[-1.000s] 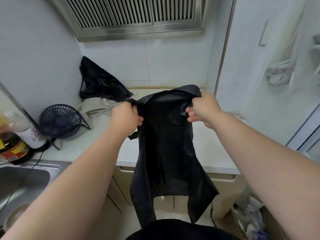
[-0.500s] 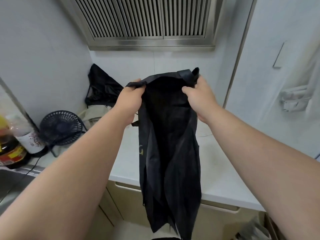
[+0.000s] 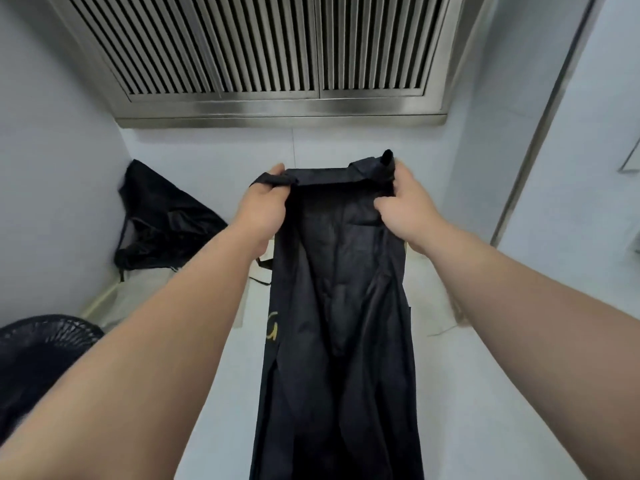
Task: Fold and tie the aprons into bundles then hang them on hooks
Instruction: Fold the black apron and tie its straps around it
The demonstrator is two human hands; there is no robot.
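– Black cloth, thin, with a faint sheen: the apron (image 3: 339,306) hangs in the air in front of me, over the desk (image 3: 467,393). It is held by its top hem and runs down out of the bottom of the view.
– How will it handle?
– Light and limp, I'd judge. It drapes in long vertical creases, so it won't keep a fold by itself, and that sheen suggests the layers may slide on each other. Nothing fragile about it.
– Where have you got hold of it?
– At the two top corners. My left hand (image 3: 263,206) grips the left corner, fingers curled round a bunched end of cloth. My right hand (image 3: 408,199) is closed round the right corner, with a stub of fabric poking up above it.
– And the arms?
– Both stretched forward and raised, hands about level and fairly near each other, with the hem drawn straight between them.
– Would you take hold elsewhere?
– No, I'd keep to the corners; mid-panel it would only bunch. I can't trace the ties from here, and the bundle will need them.
– Anything else nearby?
– A second dark heap (image 3: 162,216) in the left corner, and a fan (image 3: 45,348) at lower left.
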